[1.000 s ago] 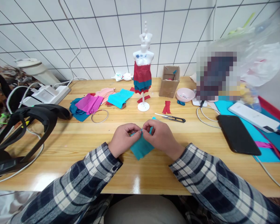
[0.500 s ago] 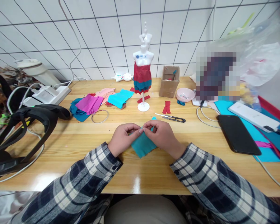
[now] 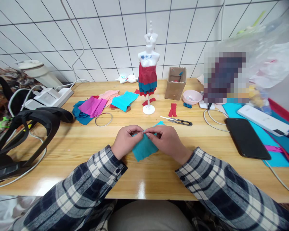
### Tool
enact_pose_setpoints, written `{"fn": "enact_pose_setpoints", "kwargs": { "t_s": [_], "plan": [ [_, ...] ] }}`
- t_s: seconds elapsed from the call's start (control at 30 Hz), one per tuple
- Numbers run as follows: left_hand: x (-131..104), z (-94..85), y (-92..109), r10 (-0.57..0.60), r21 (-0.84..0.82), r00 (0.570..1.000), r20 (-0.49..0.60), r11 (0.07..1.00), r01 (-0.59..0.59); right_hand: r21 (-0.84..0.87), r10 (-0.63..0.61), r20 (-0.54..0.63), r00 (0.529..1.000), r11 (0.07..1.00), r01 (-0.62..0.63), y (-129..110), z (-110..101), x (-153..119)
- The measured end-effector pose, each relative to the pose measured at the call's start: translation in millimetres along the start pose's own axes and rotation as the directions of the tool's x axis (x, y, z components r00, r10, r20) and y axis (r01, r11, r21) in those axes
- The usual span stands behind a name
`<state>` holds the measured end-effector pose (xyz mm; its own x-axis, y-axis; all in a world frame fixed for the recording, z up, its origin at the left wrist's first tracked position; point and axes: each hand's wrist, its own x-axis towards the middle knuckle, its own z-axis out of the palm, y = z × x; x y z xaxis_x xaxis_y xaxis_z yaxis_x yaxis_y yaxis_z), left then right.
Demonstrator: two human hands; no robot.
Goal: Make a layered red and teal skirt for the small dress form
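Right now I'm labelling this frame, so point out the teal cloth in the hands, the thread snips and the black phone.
teal cloth [image 3: 143,150], head view, on its lower bare part below the fingers.
thread snips [image 3: 177,121], head view, mid-length.
black phone [image 3: 247,138], head view, centre of its screen.

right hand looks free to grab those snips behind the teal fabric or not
Probably not right away: the right hand and left hand both pinch the teal fabric. The snips lie just beyond, nothing between.
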<state>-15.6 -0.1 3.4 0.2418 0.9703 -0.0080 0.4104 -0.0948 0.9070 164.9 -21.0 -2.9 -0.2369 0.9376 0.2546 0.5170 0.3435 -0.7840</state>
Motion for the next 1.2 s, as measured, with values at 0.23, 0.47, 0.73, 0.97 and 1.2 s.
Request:
{"fn": "enact_pose_setpoints", "kwargs": {
  "t_s": [0.23, 0.47, 0.73, 0.97, 1.2],
  "plan": [
    [1.3, 0.4, -2.1, -0.041, -0.038, 0.999, 0.029, 0.998, 0.042, -0.061, -0.039, -0.007, 0.999, 0.997, 0.039, -0.3, -0.8, -0.3],
    [-0.9, -2.7, 0.7, -0.028, -0.105, 0.996, 0.084, 0.994, 0.037, -0.092, -0.007, -0.039, 0.999, 0.996, 0.003, 1.8, -1.4, 0.4],
    [-2.7, -0.7, 0.5, 0.015, -0.006, 0.998, 0.068, 1.0, -0.015, -0.082, 0.01, -0.045, 0.999, 0.997, -0.013, -0.3, -2.7, 0.9],
    [-4.6, 3.2, 4.1, 0.078, 0.147, 0.996, 0.047, 0.986, -0.084, -0.068, 0.036, -0.038, 0.999, 0.997, -0.039, 1.2, -1.2, 1.0],
    [-4.3, 2.1, 2.0, 0.075, 0.131, 0.996, 0.058, 0.988, -0.082, 0.038, 0.134, -0.021, 0.991, 0.99, -0.133, 5.3, 1.3, 4.9]
  ]
}}
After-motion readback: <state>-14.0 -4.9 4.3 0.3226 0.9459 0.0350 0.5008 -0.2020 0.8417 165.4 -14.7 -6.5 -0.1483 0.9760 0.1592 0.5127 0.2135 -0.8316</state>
